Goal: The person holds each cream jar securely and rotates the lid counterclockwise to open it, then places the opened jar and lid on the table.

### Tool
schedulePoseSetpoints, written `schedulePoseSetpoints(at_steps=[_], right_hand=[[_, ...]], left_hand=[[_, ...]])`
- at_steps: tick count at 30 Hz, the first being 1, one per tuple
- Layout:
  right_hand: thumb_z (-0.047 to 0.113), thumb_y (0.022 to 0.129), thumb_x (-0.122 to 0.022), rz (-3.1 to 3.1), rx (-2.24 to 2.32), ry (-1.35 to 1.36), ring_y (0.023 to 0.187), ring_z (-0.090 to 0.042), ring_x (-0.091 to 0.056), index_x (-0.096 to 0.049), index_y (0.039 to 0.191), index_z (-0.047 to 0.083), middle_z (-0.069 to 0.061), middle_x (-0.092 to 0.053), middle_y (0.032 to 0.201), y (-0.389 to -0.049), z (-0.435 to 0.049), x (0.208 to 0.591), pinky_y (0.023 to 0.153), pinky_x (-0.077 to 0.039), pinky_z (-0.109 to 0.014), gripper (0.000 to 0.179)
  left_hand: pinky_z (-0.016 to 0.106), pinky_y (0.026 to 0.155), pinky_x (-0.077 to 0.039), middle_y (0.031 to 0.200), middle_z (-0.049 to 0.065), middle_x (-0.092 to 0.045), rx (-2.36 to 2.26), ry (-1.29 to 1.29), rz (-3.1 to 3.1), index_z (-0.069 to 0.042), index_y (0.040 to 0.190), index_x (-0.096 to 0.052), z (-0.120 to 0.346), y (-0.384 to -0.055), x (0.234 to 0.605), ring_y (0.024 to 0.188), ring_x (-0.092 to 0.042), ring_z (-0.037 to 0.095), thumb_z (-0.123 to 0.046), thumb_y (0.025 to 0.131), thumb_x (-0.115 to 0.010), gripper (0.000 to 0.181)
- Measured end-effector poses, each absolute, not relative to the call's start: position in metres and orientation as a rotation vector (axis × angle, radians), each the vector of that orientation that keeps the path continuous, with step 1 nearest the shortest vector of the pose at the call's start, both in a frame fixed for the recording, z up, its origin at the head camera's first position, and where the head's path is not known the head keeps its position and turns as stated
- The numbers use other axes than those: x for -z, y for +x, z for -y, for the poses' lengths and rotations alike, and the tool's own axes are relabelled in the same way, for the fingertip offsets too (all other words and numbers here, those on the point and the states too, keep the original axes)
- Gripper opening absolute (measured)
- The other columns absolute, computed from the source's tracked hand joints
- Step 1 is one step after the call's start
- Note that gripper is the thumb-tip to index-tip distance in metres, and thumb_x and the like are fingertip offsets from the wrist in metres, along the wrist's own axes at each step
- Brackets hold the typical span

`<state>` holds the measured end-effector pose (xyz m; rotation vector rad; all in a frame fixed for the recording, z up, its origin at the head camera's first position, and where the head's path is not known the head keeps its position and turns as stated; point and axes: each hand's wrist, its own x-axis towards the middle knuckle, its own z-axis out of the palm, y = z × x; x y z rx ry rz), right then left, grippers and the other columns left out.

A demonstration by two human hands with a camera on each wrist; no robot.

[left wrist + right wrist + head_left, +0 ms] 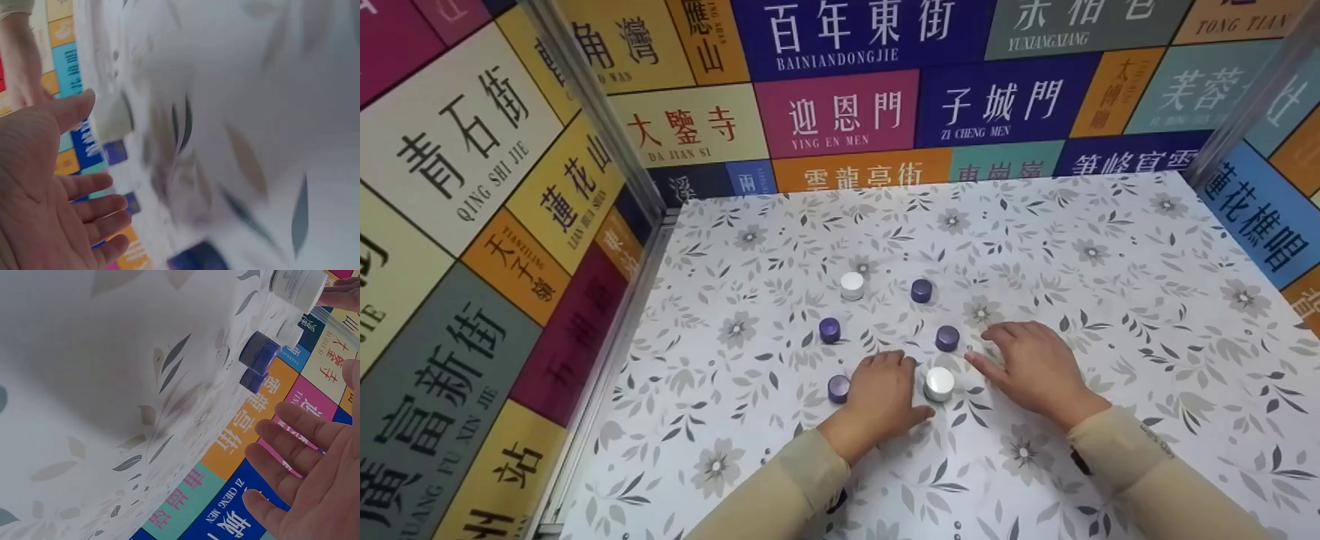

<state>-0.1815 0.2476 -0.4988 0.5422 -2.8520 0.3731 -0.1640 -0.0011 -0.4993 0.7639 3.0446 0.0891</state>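
Note:
My left hand [883,396] is between a small purple jar [838,388] on its left and a small white jar [938,384] on its right. Its thumb extends below the white jar, and its fingers are loosely straight around nothing. The left wrist view has the white jar [112,117] just beyond the thumb tip. My right hand [1039,367] hovers right of another purple jar [947,337], fingers spread and relaxed. In the right wrist view its palm [329,478] holds nothing, and the white jar [297,288] with fine print stands at the top.
Farther back are a second white jar [852,285] and a purple jar [921,290]. One more purple jar [829,330] sits at the left. Everything stands on a flower-patterned tabletop [1110,300], bordered by colourful panels [840,112] with street names.

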Motion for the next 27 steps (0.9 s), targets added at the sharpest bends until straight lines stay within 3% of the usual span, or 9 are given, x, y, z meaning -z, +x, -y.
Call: schedulePoseSetpoints(at_steps=[3, 10, 16, 27], right_hand=[[0.057, 0.095, -0.054, 2.841, -0.38, 0.552, 0.115, -0.038, -0.057, -0.068, 0.117, 0.005, -0.016, -0.065, 0.121, -0.18, -0.249, 0.501, 0.1, -0.039, -0.053, 0.058], [0.054, 0.094, -0.059, 2.844, -0.368, 0.567, 0.114, -0.04, -0.057, -0.068, 0.114, 0.005, -0.016, -0.066, 0.12, -0.176, -0.25, 0.499, 0.1, -0.039, -0.054, 0.054], [0.05, 0.093, -0.063, 2.832, -0.344, 0.604, 0.11, -0.038, -0.06, -0.069, 0.113, 0.006, -0.014, -0.067, 0.116, -0.175, -0.248, 0.497, 0.098, -0.041, -0.053, 0.049], [0.041, 0.092, -0.067, 2.813, -0.328, 0.672, 0.098, -0.035, -0.065, -0.071, 0.107, 0.007, -0.01, -0.071, 0.104, -0.171, -0.243, 0.497, 0.09, -0.046, -0.051, 0.037]], left_hand=[[0.038, 0.097, -0.042, 0.113, 0.005, -0.062, -0.097, 0.741, -3.074, -0.009, 0.114, -0.063, -0.009, -0.168, 0.506, 0.11, -0.057, 0.023, -0.065, 0.075, -0.074, 0.069], [0.038, 0.092, -0.044, 0.108, 0.003, -0.062, -0.087, 0.718, -3.173, -0.012, 0.104, -0.067, -0.026, -0.175, 0.517, 0.105, -0.059, 0.022, -0.059, 0.069, -0.08, 0.06], [0.037, 0.082, -0.045, 0.094, -0.001, -0.059, -0.118, 0.696, -3.194, -0.016, 0.093, -0.069, -0.031, -0.177, 0.517, 0.093, -0.06, 0.021, -0.057, 0.07, -0.079, 0.049], [0.037, 0.074, -0.047, 0.085, -0.001, -0.061, -0.374, 0.757, -3.275, -0.015, 0.087, -0.066, -0.03, -0.179, 0.523, 0.081, -0.062, 0.022, -0.047, 0.068, -0.083, 0.041]])
